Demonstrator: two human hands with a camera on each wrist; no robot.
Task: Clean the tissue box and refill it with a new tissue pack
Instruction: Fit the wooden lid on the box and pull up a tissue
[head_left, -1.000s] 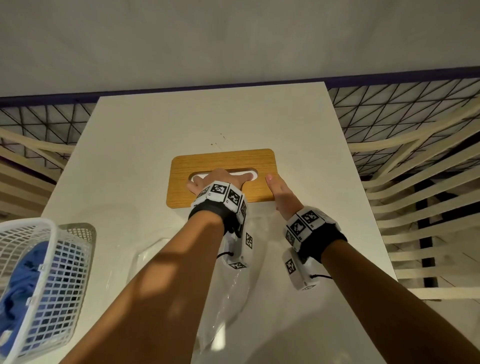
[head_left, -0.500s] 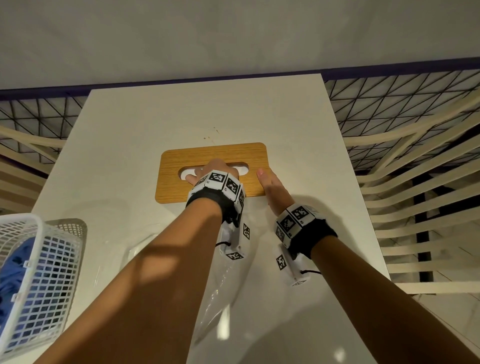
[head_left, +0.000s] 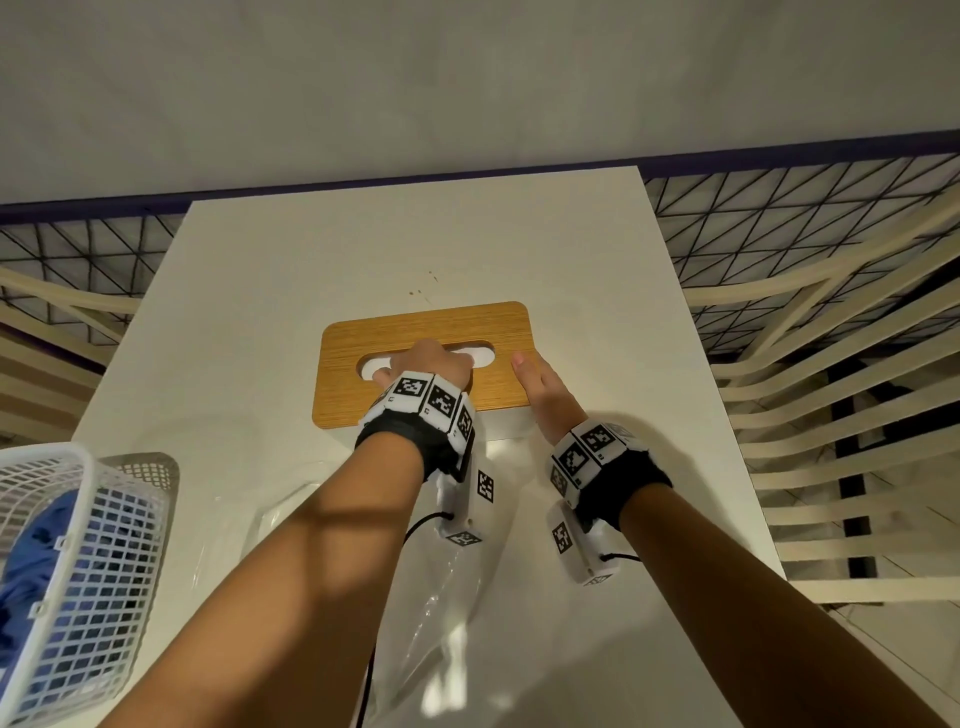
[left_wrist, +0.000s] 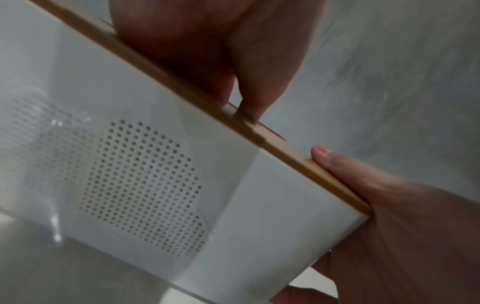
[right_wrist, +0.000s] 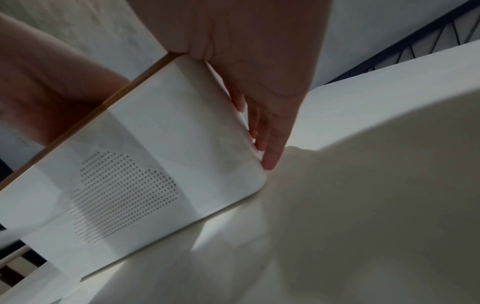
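Observation:
The tissue box has a white perforated body (left_wrist: 233, 226) (right_wrist: 155, 144) and a wooden lid (head_left: 415, 327) with a long slot. It stands in the middle of the white table (head_left: 597, 286). My left hand (head_left: 426, 361) (left_wrist: 207, 51) sits on the lid with its fingers dipped into the slot and the thumb on the lid's near edge. The fingertips are hidden. White tissue (head_left: 480, 356) shows at both ends of the slot. My right hand (head_left: 540, 384) (right_wrist: 246, 51) braces the box's right end, thumb flat on the lid and straight fingers (right_wrist: 270, 148) down the end wall.
A white mesh basket (head_left: 78, 597) holding a blue cloth (head_left: 26, 561) stands at the table's near left. A clear plastic wrapper (head_left: 441, 623) lies on the table under my forearms. Past the table edges are tiled floor and cream slats.
My left hand's fingers have bunched closer together over the slot. The right hand keeps its hold at the box's right end. The box stays put.

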